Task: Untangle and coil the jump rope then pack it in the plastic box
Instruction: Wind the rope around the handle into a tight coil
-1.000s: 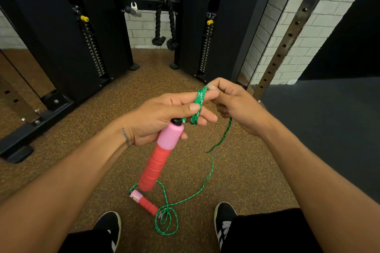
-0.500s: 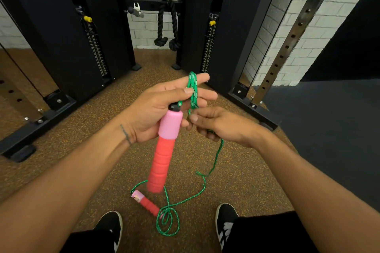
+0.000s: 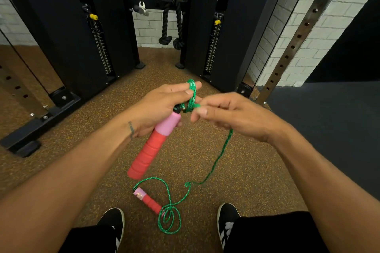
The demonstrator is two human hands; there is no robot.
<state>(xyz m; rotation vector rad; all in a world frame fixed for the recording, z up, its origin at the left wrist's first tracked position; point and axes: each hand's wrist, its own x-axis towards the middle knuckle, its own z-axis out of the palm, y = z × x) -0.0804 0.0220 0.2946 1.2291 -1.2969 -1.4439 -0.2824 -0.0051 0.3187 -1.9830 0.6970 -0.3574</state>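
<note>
Two hands were in view, the left point(image 3: 162, 107) and the right point(image 3: 232, 115), near the centre. One green rope point(image 3: 216, 162) ran between two red-and-pink handles: one point(image 3: 152, 146) held at centre, one point(image 3: 147, 200) on the floor at 6 o'clock. Two black shoes sat at 7 point(image 3: 112, 225) and 5 o'clock point(image 3: 227, 220). Two yellow pins showed at 11 point(image 3: 93, 16) and 1 o'clock point(image 3: 217, 22). One black rope point(image 3: 171, 24) hung at 12 o'clock.

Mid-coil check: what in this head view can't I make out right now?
- Plastic box: nowhere in the head view.
- Green rope inside the right hand: fingers hide the grip.
- Coil turns on the left hand: bunched, uncountable.
- Floor handle: its far end lies under rope loops.
</note>
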